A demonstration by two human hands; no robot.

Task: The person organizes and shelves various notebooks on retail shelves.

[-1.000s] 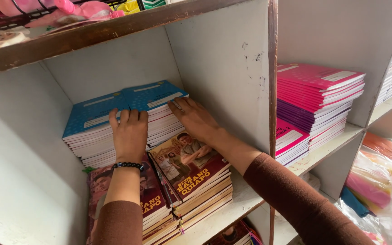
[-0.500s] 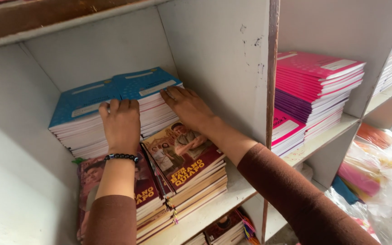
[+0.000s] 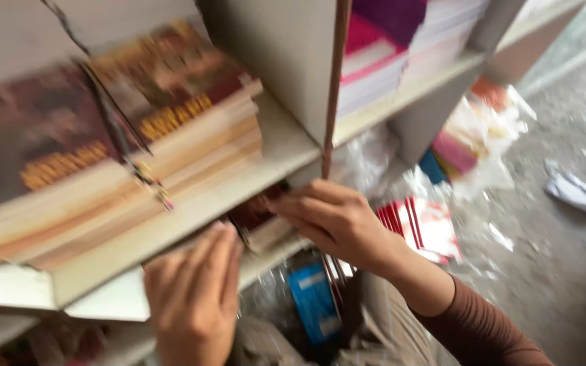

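My left hand point(image 3: 191, 305) reaches up under the front edge of a white shelf point(image 3: 191, 210), fingers together against it. My right hand point(image 3: 337, 220) has its fingers curled on the corner of a dark red book point(image 3: 256, 210) lying on the lower shelf. Whether the hand grips the book or only touches it is unclear in the blur. Above sit two stacks of books with maroon covers and yellow lettering point(image 3: 130, 135).
A vertical divider point(image 3: 337, 74) splits the shelves; pink and white notebook stacks point(image 3: 388, 54) lie to its right. Plastic-wrapped packets point(image 3: 469, 142), a blue packet point(image 3: 313, 301) and red-striped items point(image 3: 422, 224) lie below. Grey floor with scraps at the right.
The view has dropped sharply downward. Both hands left the blue-covered stack on the upper shelf and now are at the lower shelf under the maroon books.
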